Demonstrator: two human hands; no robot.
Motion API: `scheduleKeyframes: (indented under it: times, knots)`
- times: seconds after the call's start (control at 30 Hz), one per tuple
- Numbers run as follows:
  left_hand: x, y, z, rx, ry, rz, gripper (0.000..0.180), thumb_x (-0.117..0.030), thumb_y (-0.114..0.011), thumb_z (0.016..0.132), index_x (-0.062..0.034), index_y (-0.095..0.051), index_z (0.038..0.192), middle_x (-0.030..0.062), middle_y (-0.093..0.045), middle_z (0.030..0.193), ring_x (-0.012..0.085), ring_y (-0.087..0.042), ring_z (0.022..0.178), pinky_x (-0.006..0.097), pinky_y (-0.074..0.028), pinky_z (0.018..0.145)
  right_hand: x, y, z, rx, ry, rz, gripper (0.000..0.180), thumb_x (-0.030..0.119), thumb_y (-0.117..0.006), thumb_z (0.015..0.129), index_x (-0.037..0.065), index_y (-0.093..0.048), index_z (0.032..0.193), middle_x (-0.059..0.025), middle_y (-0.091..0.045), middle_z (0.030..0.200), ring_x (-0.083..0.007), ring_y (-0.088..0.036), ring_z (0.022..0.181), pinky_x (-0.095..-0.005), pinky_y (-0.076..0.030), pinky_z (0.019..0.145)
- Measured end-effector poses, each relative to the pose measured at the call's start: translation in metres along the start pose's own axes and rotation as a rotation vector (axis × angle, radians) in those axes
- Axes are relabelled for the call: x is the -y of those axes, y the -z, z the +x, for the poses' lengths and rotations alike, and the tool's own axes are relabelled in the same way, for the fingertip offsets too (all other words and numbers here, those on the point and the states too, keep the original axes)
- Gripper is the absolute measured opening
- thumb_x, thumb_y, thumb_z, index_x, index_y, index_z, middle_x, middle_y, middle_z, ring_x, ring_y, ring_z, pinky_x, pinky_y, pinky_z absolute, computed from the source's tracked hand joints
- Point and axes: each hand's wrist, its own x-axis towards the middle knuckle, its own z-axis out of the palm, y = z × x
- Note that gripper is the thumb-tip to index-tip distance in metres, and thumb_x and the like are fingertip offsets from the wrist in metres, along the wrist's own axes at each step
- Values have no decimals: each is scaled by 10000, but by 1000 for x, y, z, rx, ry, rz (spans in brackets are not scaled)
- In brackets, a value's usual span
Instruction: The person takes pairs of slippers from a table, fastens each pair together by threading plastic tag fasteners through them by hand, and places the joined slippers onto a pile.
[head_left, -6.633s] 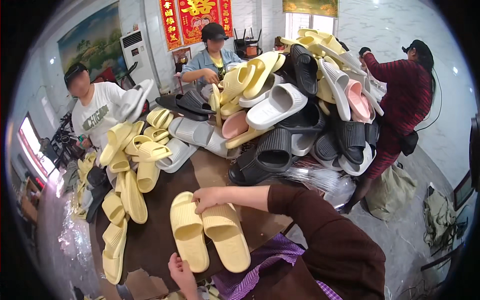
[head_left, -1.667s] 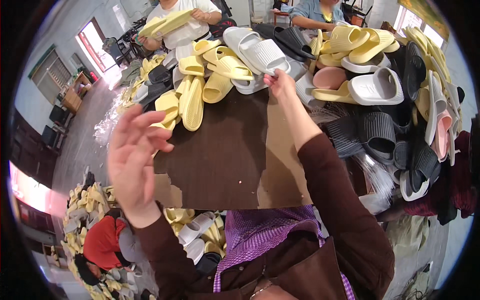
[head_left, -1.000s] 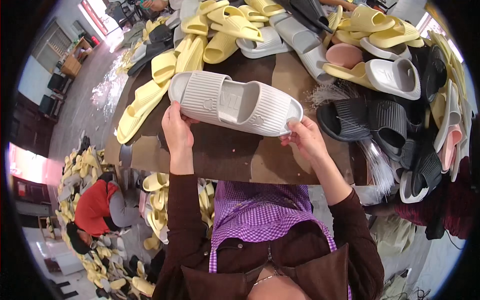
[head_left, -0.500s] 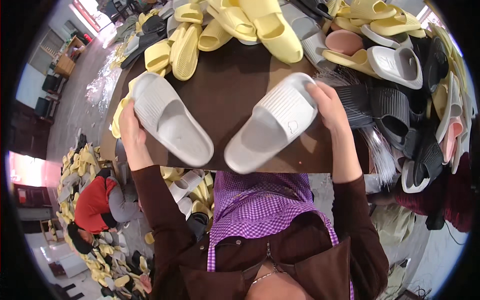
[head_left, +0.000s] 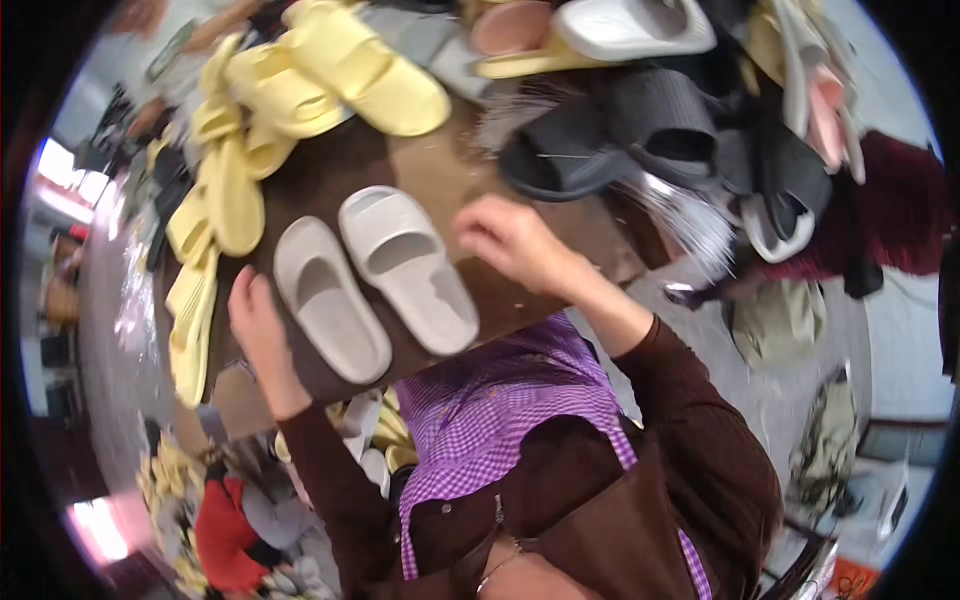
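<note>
A pair of light grey slippers lies side by side on the brown table, soles down: the left slipper (head_left: 345, 335) and the right slipper (head_left: 435, 300). Their toe ends point toward the far edge. Beside the left slipper, my left hand (head_left: 262, 325) is open, fingers extended, with nothing in it. My right hand (head_left: 520, 245) hovers to the right of the right slipper, a little blurred, its fingers loosely bent and apart; no object shows in it. Neither hand appears to touch the slippers.
Yellow slippers (head_left: 235, 195) line the table's left and far sides. Black slippers (head_left: 665, 125) and a bundle of clear plastic strips (head_left: 690, 230) lie to the right, with white slippers (head_left: 635, 25) behind. A person in a red vest (head_left: 230, 530) bends among slippers on the floor at lower left.
Both grey slippers, held up one in each hand before, now lie together on the table, released. My right hand has moved left and inward. The whole view has turned and shifted.
</note>
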Motion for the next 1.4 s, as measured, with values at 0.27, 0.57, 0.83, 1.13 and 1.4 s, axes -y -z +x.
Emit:
scheduleKeyframes:
  times: [0.27, 0.57, 0.83, 1.13, 1.4]
  knots:
    - [-52, -13, -56, 48, 0, -239, 295, -89, -504, 932, 62, -519, 1185, 117, -586, 1133, 177, -548, 1043, 281, -413, 926, -3, 59, -117, -417, -790, 853, 123, 122, -602, 880, 30, -598, 962, -52, -585, 802, -123, -561, 687, -281, -455, 590]
    - [-78, -54, -100, 264, -45, -326, 268, -41, -485, 927, 58, -517, 1174, 101, -573, 1122, 163, -551, 1023, 279, -420, 915, -25, 72, -84, -949, -736, 1553, 152, 234, -572, 918, 98, -580, 984, 1, -522, 740, -83, -415, 571, -240, -368, 549]
    - [-76, -56, -113, 326, 15, -309, 263, -80, -508, 924, 38, -544, 1156, 85, -594, 1085, 130, -559, 975, 243, -432, 844, -44, 66, -78, -1029, -704, 1704, 135, 243, -553, 928, 118, -556, 876, 4, -514, 730, -83, -404, 571, -236, -360, 548]
    - [-84, -71, -119, 446, -3, -337, 206, -35, -486, 928, 33, -547, 1112, 71, -572, 1062, 144, -561, 951, 257, -433, 875, -32, 53, -98, -960, -607, 1385, 101, 180, -576, 913, 100, -545, 859, -14, -522, 786, -84, -409, 578, -242, -368, 552]
    - [-118, -105, -137, 659, -224, -244, 231, -16, -562, 854, 37, -559, 1079, 114, -580, 1029, 178, -584, 906, 279, -467, 814, -18, 48, -124, -933, -500, 959, 111, 177, -591, 906, 71, -562, 919, -31, -554, 854, -83, -465, 593, -255, -420, 550]
